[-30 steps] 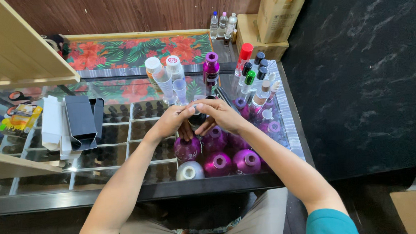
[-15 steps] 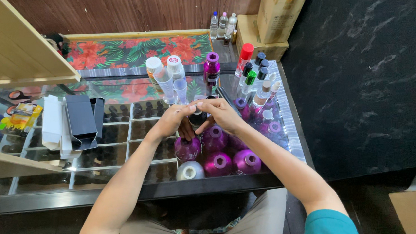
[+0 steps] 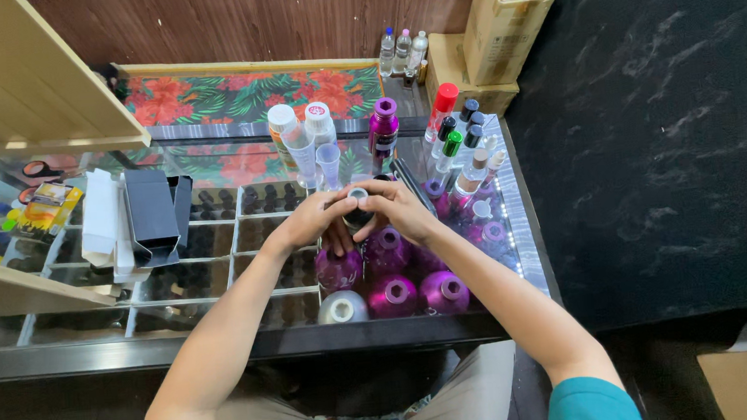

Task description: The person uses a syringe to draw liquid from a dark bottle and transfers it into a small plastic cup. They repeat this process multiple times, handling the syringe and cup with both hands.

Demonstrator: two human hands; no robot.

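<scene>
Glass counter top (image 3: pixel 224 337), shiny, w/ round glossy purple bottles (image 3: pixel 391 294) in a cluster at front. Both hands closed round one small dark bottle (image 3: pixel 356 208), silver-rimmed top, held just above the cluster: left hand (image 3: pixel 308 219) & right hand (image 3: pixel 398 204), fingertips pinching it.

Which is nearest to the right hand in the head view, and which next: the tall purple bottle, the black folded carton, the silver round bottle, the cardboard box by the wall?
1. Tall purple bottle, just beyond the right hand.
2. Silver round bottle, toward the person, at the counter's front edge.
3. Black folded carton, far left on the glass.
4. Cardboard box, back right by the wall.
</scene>
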